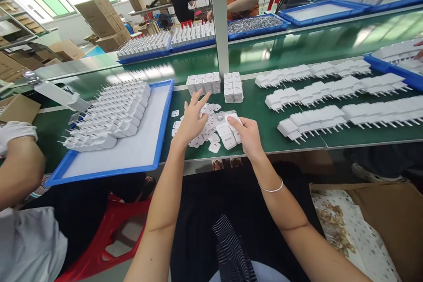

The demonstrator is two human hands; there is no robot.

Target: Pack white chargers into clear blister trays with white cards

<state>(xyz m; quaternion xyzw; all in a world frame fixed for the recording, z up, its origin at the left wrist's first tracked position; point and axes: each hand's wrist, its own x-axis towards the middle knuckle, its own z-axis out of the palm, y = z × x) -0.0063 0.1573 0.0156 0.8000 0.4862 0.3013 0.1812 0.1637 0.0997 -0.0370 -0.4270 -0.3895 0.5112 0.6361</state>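
Note:
My left hand (192, 119) is over a loose pile of small white rounded-square plates (214, 146), its fingers spread and holding nothing that I can see. To its right, my right hand (250, 135) is closed with the thumb on top of a small stack of white plates (226, 135) bearing faint print. Something clear and shiny lies at the stack's upper edge; I cannot make out what it is. Behind the pile stand neat stacks of similar white plates (204, 83), with another block of stacked plates (233, 87) beside them.
On the left, a blue-rimmed tray (160, 128) holds rows of white pronged housings (122, 110). More white housings (310, 94) lie in rows on the green bench to the right. A co-worker's gloved hand (20, 134) is at far left. A post (218, 22) rises behind the stacks.

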